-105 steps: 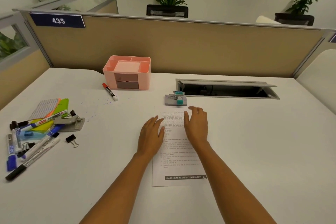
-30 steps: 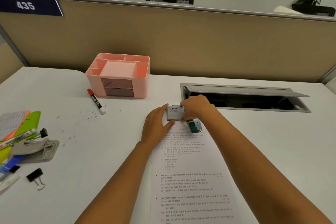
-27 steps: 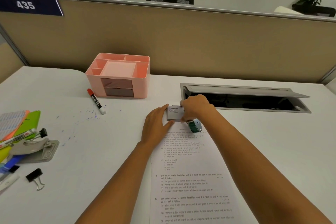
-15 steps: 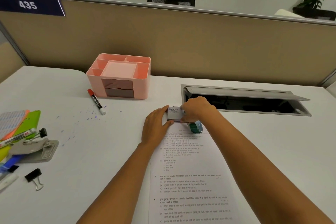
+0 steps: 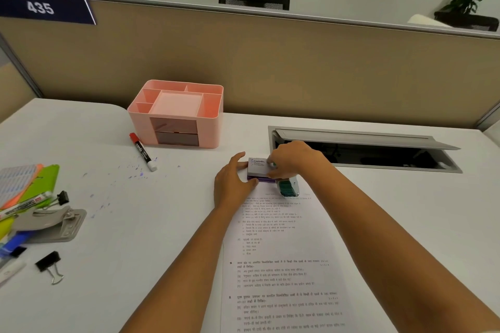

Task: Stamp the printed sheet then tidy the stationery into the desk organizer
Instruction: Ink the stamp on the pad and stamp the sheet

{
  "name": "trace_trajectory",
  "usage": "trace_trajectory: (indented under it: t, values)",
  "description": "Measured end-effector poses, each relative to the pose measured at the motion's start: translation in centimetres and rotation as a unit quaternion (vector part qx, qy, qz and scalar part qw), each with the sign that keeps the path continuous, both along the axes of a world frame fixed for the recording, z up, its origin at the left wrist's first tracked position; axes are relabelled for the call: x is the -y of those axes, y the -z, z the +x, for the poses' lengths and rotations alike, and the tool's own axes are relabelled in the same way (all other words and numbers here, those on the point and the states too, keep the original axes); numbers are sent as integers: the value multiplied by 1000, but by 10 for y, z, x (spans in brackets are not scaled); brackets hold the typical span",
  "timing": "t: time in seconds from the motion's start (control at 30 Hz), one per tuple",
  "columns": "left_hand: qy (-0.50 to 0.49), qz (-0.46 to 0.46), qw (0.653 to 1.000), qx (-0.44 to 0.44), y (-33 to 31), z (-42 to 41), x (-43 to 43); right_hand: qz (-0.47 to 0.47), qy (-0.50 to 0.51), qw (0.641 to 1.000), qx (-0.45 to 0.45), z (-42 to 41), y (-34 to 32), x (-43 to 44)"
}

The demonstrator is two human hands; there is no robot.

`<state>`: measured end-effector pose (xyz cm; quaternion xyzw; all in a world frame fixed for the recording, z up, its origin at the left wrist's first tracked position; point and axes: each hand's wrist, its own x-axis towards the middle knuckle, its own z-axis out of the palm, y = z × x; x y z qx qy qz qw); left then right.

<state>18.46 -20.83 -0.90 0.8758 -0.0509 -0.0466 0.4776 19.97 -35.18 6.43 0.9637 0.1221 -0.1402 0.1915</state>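
A printed sheet [image 5: 284,251] lies on the white desk in front of me. At its top edge sits a small grey ink pad [image 5: 258,166] whose lid is raised a little, so a purple strip shows beneath it. My left hand [image 5: 234,184] grips the pad's left side and base. My right hand [image 5: 295,159] pinches the lid's right edge. A teal stamp [image 5: 287,189] lies on its side on the sheet, just below my right hand. The pink desk organizer [image 5: 176,113] stands at the back left, its compartments bare.
A red-capped marker [image 5: 142,151] lies in front of the organizer. At the left edge are a grey hole punch [image 5: 51,223], two black binder clips [image 5: 50,265], markers [image 5: 24,205] and coloured sheets [image 5: 32,184]. An open cable hatch [image 5: 365,149] is set into the desk at the right.
Both hands moved from the sheet up to the ink pad. Over the last second the lid has lifted slightly, baring the purple strip. The stamp now lies on the sheet.
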Motion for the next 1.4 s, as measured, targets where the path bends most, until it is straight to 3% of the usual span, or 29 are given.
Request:
trace_trajectory:
  t: [0.63, 1.17, 1.4]
  values:
    - [-19, -29, 999, -16, -3, -2, 2, -27, -37, 999, 20, 2, -1, -1]
    - [-8, -23, 999, 30, 9, -4, -2, 31, 14, 999, 21, 7, -31, 1]
    - [-18, -10, 1000, 8, 13, -4, -2, 70, 46, 996, 26, 15, -39, 6]
